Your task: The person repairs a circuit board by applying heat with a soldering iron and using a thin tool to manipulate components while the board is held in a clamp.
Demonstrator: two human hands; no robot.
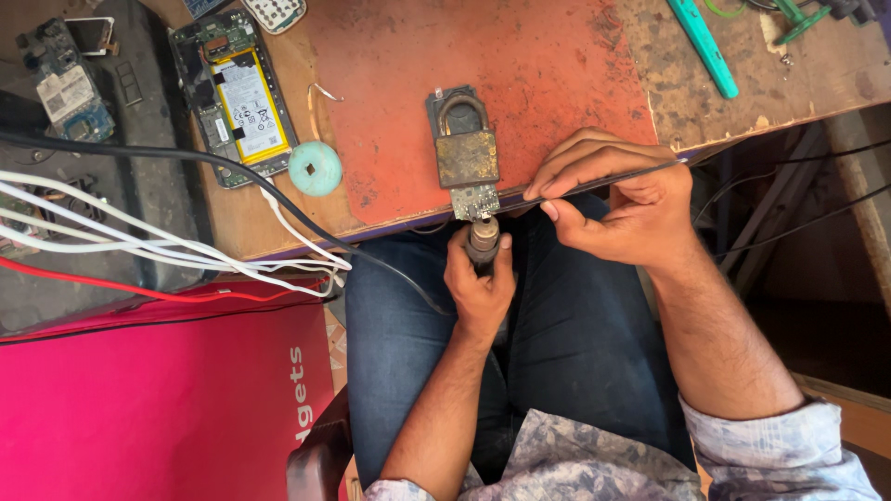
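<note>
Worn and stained, the worktop (520,83) is covered at its near edge by a red mat (399,111), and the person's jeans (575,334) are seen below that edge. At 9 o'clock a bundle of white, black and red cables (139,237) is draped across a dark case, and a magenta board (158,399) is laid at 7 o'clock. An opened phone (237,97) with its yellow-edged battery exposed is set at 11 o'clock, a teal disc (315,168) just beside its lower corner. A teal tool (703,46) is left at 1 o'clock, well apart from the work.

A rusty padlock (464,139) is laid flat near the middle of the mat's edge; it appears to be used as a weight, so that the small circuit board (475,201) is pinned with its end overhanging the edge.

The left hand (481,283) is closed in a fist round a cylindrical nozzle (484,239), which is held upright from below, its tip just under the overhanging board. The right hand (622,199) is pinched on thin tweezers (613,176), thumb and forefinger pressed together, the other fingers curled; the tips are brought in from 3 o'clock to the board's right side.
</note>
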